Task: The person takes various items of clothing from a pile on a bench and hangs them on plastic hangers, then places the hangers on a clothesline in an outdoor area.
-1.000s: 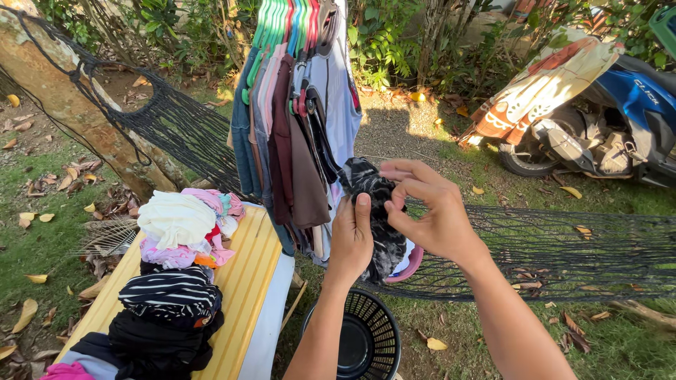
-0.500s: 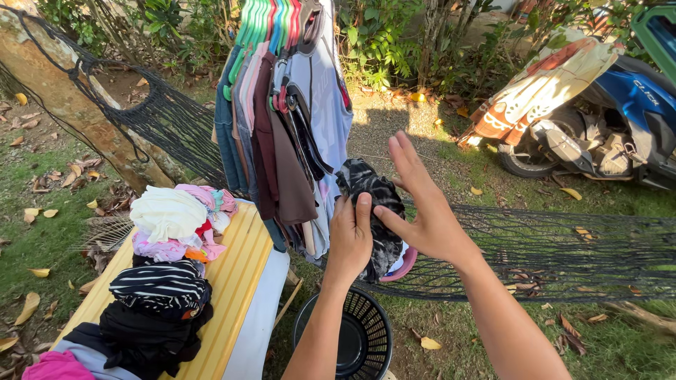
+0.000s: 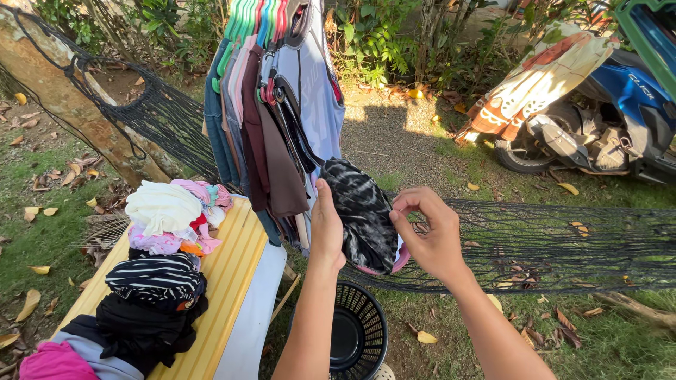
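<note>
A black and grey tie-dye garment hangs spread out in front of me, over a pink hanger. My left hand grips its left edge, thumb pointing up. My right hand pinches its right edge with curled fingers. Just behind the garment, a row of clothes on coloured hangers hangs close together.
A yellow-topped table at lower left carries piles of folded clothes. A black plastic basket stands on the grass below my arms. A black net hammock stretches across from a tree trunk. A blue scooter is parked at upper right.
My right hand went from flat and open against the garment to pinching its right edge. My left hand moved up and left, and the garment is now spread wider.
</note>
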